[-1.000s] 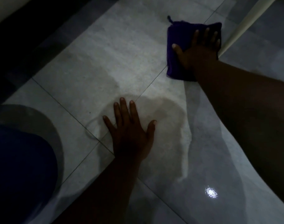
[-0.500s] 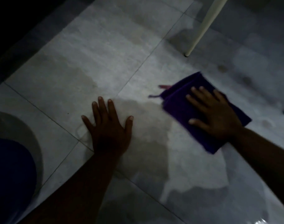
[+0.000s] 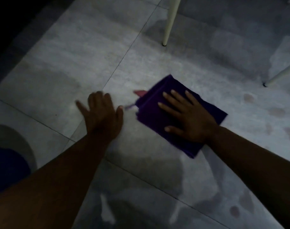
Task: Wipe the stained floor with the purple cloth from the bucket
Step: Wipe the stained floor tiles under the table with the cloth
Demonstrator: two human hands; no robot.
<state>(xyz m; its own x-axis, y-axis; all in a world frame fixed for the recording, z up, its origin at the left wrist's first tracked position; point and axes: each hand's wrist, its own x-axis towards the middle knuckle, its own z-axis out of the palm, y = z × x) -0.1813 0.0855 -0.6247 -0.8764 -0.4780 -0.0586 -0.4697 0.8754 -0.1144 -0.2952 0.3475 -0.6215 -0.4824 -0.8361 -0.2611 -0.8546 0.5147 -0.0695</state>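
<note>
The right hand (image 3: 189, 119) lies flat on the purple cloth (image 3: 179, 113), its grip spread wide with all fingers splayed and the palm pressing down; nothing is pinched. The cloth is folded into a rough rectangle, tilted so one corner points toward 12 o'clock, and it rests on the tiled floor (image 3: 84, 52) just right of the picture's centre. A small pinkish tag (image 3: 140, 93) sticks out from its edge at about 10 o'clock, and a thin loop of thread shows just below that; no writing can be read on the tag. At 9 o'clock from the cloth, near it but apart, the left hand (image 3: 102, 115) rests palm down on the bare tile, its grip also open with fingers spread, blurred at the fingertips. Reddish stains (image 3: 276, 112) dot the floor at 3 o'clock from the cloth, and more (image 3: 235, 211) lie toward 5 o'clock, near the right forearm. Wet, darker patches spread across the tiles below both hands. At 12 o'clock a pale furniture leg (image 3: 170, 22) stands on the floor, and a second leg (image 3: 281, 75) slants in at 2 o'clock. At the far 8 o'clock edge sits a round grey container (image 3: 17, 138), partly cut off; the inside looks dark blue, and I cannot tell what that is in the dim light.
</note>
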